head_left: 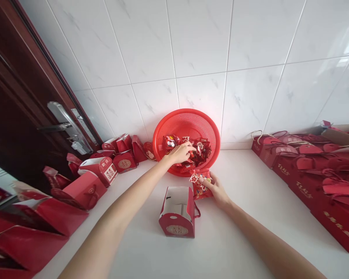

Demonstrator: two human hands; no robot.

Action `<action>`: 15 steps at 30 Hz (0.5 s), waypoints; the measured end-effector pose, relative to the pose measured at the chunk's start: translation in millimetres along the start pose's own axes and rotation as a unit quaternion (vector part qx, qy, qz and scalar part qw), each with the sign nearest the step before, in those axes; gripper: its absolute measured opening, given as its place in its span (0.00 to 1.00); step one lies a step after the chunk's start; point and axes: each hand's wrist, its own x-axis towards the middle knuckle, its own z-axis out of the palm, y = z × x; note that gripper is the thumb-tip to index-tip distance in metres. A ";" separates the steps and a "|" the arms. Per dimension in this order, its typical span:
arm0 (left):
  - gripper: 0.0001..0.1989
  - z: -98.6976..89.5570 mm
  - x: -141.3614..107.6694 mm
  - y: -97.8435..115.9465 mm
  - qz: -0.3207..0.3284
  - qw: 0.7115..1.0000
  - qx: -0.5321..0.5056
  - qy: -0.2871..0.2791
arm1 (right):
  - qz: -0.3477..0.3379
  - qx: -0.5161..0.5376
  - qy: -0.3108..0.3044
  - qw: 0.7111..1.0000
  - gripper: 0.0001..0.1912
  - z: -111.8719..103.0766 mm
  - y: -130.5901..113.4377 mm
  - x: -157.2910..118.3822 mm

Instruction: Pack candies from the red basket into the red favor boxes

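My left hand (181, 152) reaches into a red plastic basket (157, 133), its fingers stretched out over the wrapped sweets (203, 150). Its fingertips are partly lost among the wrappers, and I see nothing plainly held in them. Just in front of the basket, my right hand (216, 190) is closed on several red packets (202, 190), one of them with a white pattern. Between my forearms stands a red gift box (177, 221) with its top open and a cord handle at its right side. Its pale inside shows.
Many red gift boxes (87, 186) crowd the left side of the white counter (218, 248), by a dark door (20, 73) with a metal handle. Rows of dark red boxes (302, 190) with cord handles line the right. A tiled wall (203, 46) rises behind the basket.
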 end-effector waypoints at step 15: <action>0.16 -9.9 5.4 0.8 -0.017 1.000 0.007 0.010 | 0.005 0.021 0.008 1.000 0.29 0.1 -0.1 0.7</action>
